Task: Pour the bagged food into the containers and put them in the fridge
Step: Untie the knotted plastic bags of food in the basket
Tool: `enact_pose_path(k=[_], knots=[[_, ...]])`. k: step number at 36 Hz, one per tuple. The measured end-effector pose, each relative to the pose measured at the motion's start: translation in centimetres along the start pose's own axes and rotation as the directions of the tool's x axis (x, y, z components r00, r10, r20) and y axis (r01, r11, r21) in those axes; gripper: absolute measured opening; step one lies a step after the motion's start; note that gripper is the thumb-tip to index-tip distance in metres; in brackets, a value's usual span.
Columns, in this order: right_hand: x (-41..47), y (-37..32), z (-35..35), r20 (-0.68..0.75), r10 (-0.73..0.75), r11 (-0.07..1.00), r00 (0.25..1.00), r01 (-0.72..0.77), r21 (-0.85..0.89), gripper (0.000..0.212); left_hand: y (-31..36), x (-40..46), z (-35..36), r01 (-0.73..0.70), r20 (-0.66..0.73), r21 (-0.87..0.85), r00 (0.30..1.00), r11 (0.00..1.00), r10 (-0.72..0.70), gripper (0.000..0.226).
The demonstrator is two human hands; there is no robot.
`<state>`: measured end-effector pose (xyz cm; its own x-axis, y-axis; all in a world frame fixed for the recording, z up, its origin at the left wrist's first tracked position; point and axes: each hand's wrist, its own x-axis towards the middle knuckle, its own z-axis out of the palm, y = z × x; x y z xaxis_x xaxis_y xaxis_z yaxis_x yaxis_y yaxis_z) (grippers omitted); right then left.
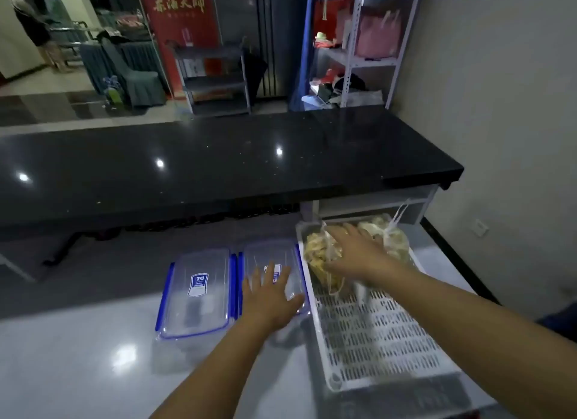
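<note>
Just beside the tray's edge, lidded containers.

both forearms bare, no sleeves in view; left hand and right hand apparently ungloved

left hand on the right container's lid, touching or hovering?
Touching. In the head view the left hand lies flat, fingers spread, on the lid of the right container, no gap visible beneath the palm.

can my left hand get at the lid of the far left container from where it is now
Probably yes. The left hand rests flat on the neighbouring container; the far left container sits right beside it, lid bare.
</note>
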<state>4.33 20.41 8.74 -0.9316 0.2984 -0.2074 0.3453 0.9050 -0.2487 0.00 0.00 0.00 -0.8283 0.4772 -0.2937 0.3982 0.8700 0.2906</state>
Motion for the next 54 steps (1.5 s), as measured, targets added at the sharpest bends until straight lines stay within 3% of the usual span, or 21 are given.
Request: enact_pose_path(k=[5,12,19,23,27,33,37,41,44,46,49,54], knots=[[2.7,-1.6,0.7,0.042,0.057,0.993,0.997,-0.052,-0.107,0.086,-0.7,0.2,1.6,-0.021,-0.087,0.005,0.996,1.000,0.021,0.075],[4.0,-2.3,2.6,0.021,0.048,0.949,0.999,-0.039,-0.312,0.084,-0.3,0.2,1.3,-0.004,-0.067,0.006,0.998,1.000,0.004,0.072],[2.8,-1.0,3.1,-0.063,-0.044,0.971,0.997,0.028,-0.237,0.072,0.9,0.7,-1.1,0.004,-0.058,-0.114,0.998,0.993,-0.010,0.072],[1.4,0.3,3.3,-0.052,-0.148,0.976,0.988,0.137,-0.170,0.063,1.6,1.1,-2.6,-0.021,-0.093,-0.213,0.996,0.977,0.001,0.074],[-0.2,2.2,3.0,0.003,-0.242,0.961,0.970,0.240,-0.134,0.068,2.7,1.3,-4.0,-0.107,-0.120,-0.285,0.990,0.953,0.075,0.075],[-2.9,6.2,1.9,0.131,-0.385,0.920,0.914,0.391,-0.024,0.080,5.0,-0.1,-5.8,-0.269,-0.123,-0.295,0.962,0.917,0.243,0.087],[-5.0,9.2,0.7,0.197,-0.496,0.868,0.846,0.493,0.069,0.078,6.9,-1.6,-6.3,-0.380,-0.042,-0.225,0.924,0.897,0.381,0.099],[-7.6,12.1,0.8,0.211,-0.625,0.769,0.751,0.639,0.004,0.070,8.6,-2.7,-5.7,-0.453,0.106,-0.161,0.875,0.877,0.472,0.111],[-9.3,13.6,1.0,0.216,-0.671,0.719,0.710,0.694,-0.049,0.080,9.7,-3.2,-4.2,-0.494,0.169,-0.123,0.844,0.861,0.509,0.117],[-10.2,14.3,0.8,0.204,-0.648,0.756,0.733,0.652,0.057,0.092,10.4,-3.5,-2.9,-0.497,0.203,-0.130,0.833,0.858,0.514,0.118],[-11.1,15.4,1.2,0.184,-0.509,0.852,0.841,0.462,0.244,0.102,11.0,-3.5,-0.9,-0.490,0.208,-0.136,0.835,0.861,0.509,0.116],[-11.7,15.6,2.8,0.162,-0.331,0.871,0.930,0.236,0.431,0.097,11.6,-3.4,0.9,-0.445,0.172,-0.173,0.864,0.878,0.472,0.111]])
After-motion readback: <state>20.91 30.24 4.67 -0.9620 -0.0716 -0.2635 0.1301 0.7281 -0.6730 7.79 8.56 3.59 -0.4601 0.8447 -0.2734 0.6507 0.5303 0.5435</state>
